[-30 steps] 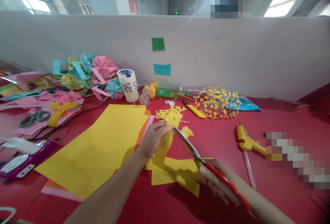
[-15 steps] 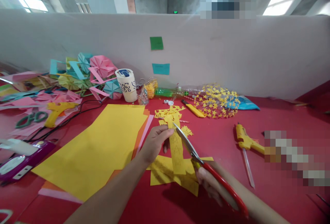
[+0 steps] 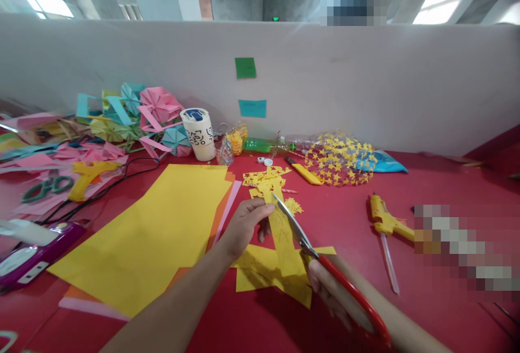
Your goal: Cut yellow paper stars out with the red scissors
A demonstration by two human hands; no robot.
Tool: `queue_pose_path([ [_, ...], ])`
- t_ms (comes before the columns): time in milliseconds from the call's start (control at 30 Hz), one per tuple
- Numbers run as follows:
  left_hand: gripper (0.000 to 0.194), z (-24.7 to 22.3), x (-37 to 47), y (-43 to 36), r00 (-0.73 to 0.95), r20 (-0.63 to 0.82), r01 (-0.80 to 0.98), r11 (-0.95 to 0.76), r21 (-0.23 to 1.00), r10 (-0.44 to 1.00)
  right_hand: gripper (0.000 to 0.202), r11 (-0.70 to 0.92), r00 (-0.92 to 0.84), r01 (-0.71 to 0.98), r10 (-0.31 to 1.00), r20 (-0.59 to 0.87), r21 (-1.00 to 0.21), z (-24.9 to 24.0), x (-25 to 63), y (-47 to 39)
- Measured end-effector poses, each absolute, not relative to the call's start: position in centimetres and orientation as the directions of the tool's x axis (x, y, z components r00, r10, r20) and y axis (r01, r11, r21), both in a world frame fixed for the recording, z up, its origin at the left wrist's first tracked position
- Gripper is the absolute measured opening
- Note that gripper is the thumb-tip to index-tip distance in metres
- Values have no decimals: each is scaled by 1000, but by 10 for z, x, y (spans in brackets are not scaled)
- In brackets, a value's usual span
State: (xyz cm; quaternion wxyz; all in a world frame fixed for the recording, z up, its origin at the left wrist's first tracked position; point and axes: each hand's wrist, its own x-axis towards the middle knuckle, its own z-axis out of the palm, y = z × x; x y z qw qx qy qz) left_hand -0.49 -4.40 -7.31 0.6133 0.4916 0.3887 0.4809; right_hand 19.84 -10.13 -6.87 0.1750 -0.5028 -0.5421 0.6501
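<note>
My left hand (image 3: 248, 226) pinches a yellow paper strip (image 3: 283, 242) near its upper end, thumb on top. Faint star outlines are drawn along the strip. Red-handled scissors (image 3: 299, 234) are gripped in my right hand (image 3: 331, 293), their blade tips at the strip's top edge close to my left thumb. Whether the blades are fully closed I cannot tell. Beneath the strip lie more yellow paper pieces (image 3: 255, 272). Just beyond my hands are a small pile of cut yellow stars (image 3: 293, 205) and star-holed paper scraps (image 3: 266, 178).
Large yellow sheets (image 3: 162, 234) lie on the left over orange and pink ones. Behind stand a white cup (image 3: 199, 135), a green bottle (image 3: 260, 145) and a yellow cutter (image 3: 306, 173). Glue guns (image 3: 384, 216) (image 3: 90, 175) rest on both sides. A purple power strip (image 3: 40, 255) is at far left.
The strip's lower end has swung to the right, toward the scissors. Both hands keep nearly the same place, and the view has shifted slightly.
</note>
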Motion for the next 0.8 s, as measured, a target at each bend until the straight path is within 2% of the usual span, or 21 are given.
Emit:
queue_pose_path([
  [233,27,-73,-7,-43,251,15,-232,45,972,968,45,-306,-470,369,754,-460,-878,-62,201,-97],
  [467,26,-74,-7,-42,231,0,-234,55,971,973,45,-339,-472,373,732,-491,-864,-68,205,-94],
  [667,23,-68,-8,-43,188,-42,-323,102,941,981,47,-325,-469,352,751,-466,-878,-69,205,-94],
  [800,22,-60,-14,-41,204,-86,-316,149,937,975,45,-335,-465,334,754,-463,-881,-72,208,-96],
])
